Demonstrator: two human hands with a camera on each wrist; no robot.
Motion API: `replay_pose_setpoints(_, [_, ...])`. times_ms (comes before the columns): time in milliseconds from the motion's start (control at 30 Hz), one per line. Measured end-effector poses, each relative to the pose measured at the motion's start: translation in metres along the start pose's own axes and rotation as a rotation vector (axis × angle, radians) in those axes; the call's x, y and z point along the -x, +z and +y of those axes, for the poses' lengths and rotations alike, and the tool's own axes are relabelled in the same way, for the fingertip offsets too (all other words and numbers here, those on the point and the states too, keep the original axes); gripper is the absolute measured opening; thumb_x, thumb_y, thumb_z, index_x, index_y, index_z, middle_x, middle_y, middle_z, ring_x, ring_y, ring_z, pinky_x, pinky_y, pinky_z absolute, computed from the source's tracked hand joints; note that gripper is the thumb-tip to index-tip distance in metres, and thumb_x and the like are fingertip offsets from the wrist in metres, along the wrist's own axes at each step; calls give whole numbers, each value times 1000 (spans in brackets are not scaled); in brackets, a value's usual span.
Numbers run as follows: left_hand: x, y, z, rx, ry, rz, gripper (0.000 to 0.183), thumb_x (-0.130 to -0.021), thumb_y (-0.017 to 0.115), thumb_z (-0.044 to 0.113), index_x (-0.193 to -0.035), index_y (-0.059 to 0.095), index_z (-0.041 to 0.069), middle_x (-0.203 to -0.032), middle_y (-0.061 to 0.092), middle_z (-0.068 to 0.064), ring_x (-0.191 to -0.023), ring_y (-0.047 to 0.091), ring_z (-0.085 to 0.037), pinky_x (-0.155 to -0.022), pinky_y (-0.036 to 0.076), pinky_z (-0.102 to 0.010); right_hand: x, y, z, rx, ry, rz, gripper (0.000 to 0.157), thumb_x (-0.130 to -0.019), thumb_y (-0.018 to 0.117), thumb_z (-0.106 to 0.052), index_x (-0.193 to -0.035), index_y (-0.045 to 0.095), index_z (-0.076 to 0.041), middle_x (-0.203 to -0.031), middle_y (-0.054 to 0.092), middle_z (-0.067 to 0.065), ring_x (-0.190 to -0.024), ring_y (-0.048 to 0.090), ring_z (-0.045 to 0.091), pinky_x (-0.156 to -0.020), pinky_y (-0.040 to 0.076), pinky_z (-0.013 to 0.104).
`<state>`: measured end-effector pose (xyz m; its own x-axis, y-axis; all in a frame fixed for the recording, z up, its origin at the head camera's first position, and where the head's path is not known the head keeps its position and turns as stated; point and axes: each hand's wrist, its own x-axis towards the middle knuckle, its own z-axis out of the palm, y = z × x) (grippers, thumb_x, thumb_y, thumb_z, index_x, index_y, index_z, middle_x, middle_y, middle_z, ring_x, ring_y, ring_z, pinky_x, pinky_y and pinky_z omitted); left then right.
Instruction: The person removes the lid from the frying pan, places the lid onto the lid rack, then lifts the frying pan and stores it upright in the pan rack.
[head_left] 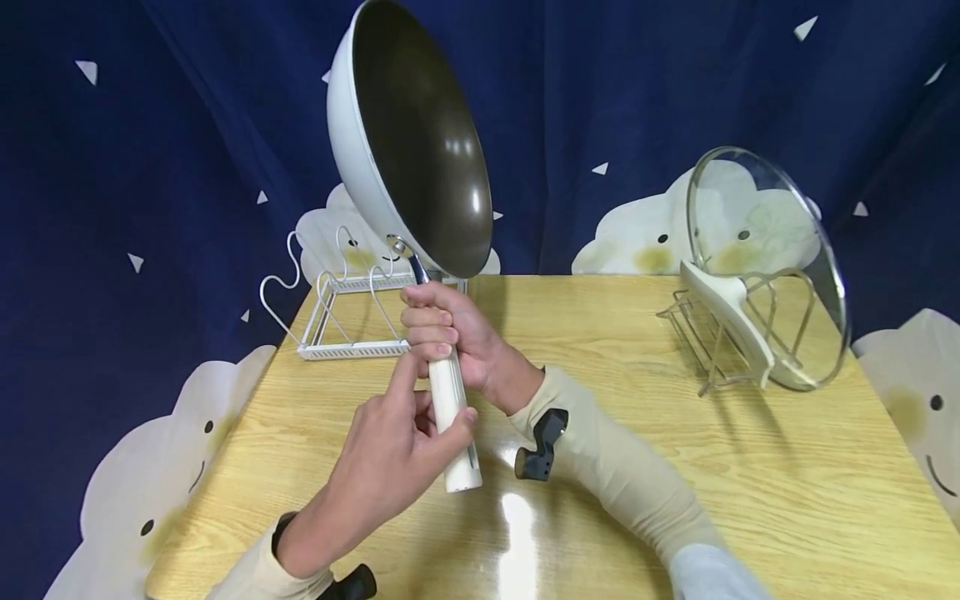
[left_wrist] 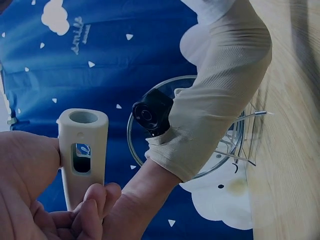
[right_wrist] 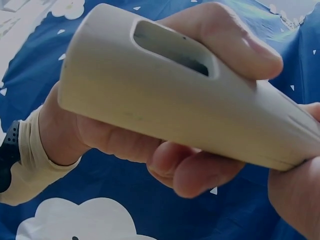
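A white wok-like frying pan (head_left: 423, 150) with a dark inside is held up above the table, tilted on its side with the bowl uppermost. My right hand (head_left: 465, 329) grips the upper part of its white handle (head_left: 447, 392), close to the metal joint. Lower down, my left hand (head_left: 386, 454) holds the same handle, thumb on one side and fingers on the other. In the left wrist view the hollow handle end (left_wrist: 82, 150) shows a slot. The right wrist view shows the left thumb (right_wrist: 235, 45) along the slotted handle (right_wrist: 150, 100).
A white wire rack (head_left: 352, 350) stands at the back left of the wooden table (head_left: 600, 417), partly behind the pan. At the right, a glass lid (head_left: 832, 275) with a white handle (head_left: 727, 317) leans in a metal wire stand (head_left: 712, 367). A blue curtain (head_left: 225, 125) hangs behind.
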<state>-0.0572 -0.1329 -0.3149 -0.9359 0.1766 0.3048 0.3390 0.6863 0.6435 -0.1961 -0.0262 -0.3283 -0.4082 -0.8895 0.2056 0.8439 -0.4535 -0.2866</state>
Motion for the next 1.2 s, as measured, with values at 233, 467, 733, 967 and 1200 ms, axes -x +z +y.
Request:
replay_pose_setpoints(233, [0,0,-1,-21,14,8,44,-85,72,22,-121,47,16,-60,55,20,-50,49,3,-42,41,-23,-1,-5,1,-35,1,-29,45,-111,18,-23,-74,43,-14,-49,47,-6,-37,46,7,-38,39,18])
replay_pose_setpoints(467, [1,-2,-3,-23,5,14,44,-85,73,21,-121,47,17,-60,55,20,-50,49,3,-43,42,-23,-4,-4,4,-11,3,-39,46,-111,17,-24,-74,42,-15,-49,46,-7,-37,46,6,-38,36,16])
replay_pose_setpoints(733, [3,-9,-2,-28,-8,28,45,-85,74,21,-123,48,17,-61,58,22,-52,52,4,-44,43,-23,-11,2,6,0,9,-31,44,-110,18,-24,-75,42,-15,-48,44,-8,-36,44,6,-38,35,16])
replay_pose_setpoints(967, [5,-15,0,-49,-21,40,45,-84,75,21,-120,48,18,-59,54,24,-50,49,3,-45,41,-23,-16,7,8,-25,21,-29,42,-111,19,-25,-77,42,-15,-48,43,-8,-36,41,5,-38,34,15])
replay_pose_setpoints(1200, [6,-19,0,-64,-37,60,44,-84,75,21,-120,50,19,-59,54,26,-50,49,4,-46,41,-23,-21,7,12,-9,19,-43,45,-111,17,-26,-75,42,-16,-48,38,-10,-36,43,5,-39,31,14])
